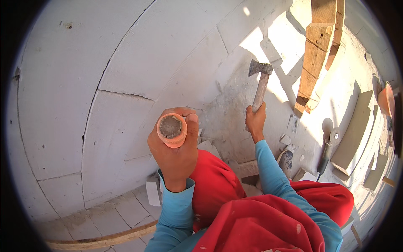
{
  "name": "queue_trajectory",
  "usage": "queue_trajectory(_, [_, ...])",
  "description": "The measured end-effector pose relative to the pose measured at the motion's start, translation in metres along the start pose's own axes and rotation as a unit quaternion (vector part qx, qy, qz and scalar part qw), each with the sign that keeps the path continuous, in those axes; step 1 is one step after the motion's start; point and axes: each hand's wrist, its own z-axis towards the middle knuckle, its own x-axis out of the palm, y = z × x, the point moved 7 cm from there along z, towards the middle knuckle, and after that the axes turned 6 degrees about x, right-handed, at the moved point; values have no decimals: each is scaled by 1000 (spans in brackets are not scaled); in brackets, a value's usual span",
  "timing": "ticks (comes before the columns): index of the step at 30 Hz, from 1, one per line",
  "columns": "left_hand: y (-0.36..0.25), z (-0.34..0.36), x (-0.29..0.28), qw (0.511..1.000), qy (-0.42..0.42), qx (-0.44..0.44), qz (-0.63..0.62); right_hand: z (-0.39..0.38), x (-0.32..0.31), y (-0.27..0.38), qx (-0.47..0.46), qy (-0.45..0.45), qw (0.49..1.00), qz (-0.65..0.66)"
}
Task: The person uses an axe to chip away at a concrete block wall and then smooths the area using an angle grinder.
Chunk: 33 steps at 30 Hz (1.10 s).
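My left hand is closed around an orange round piece, tube- or cup-like, with a rough grey mortar-like face inside its rim. It is held up in front of the pale block wall. What lies below the rim is hidden by my fingers. My right hand grips a hatchet by its worn wooden handle. The dark head points up and away, with the blade edge to the left, over the dusty floor.
Wooden boards stand at the far right. An angle grinder lies near grey blocks. An orange bowl-like container shows at the right rim. Broken block pieces lie by my shoe. A wooden strip crosses the lower left.
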Motion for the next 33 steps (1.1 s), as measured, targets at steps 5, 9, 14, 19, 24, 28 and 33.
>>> queue_trajectory(5, [-8, 15, 28, 998, 26, 61, -12, -3, 41, -100, -64, 18, 977, -201])
queue_trajectory(9, [-6, 16, 27, 996, 16, 83, -2, -1, 58, -108, 142, 241, 958, -67])
queue_trajectory(14, [-3, 8, 18, 997, 23, 64, 30, 6, 19, -36, 4, 86, 994, -64])
queue_trajectory(19, [9, 10, 18, 999, 22, 38, 14, -10, 17, -33, 18, 12, 994, -106])
queue_trajectory(24, [10, 13, 28, 998, 41, 50, 9, -4, 44, -95, 104, 261, 949, -143])
queue_trajectory(28, [11, 11, 26, 998, 44, 37, 12, 1, 29, -66, -15, 170, 964, -204])
queue_trajectory(33, [16, 9, 16, 999, 22, 25, 15, -6, 15, -28, 0, 64, 991, -118])
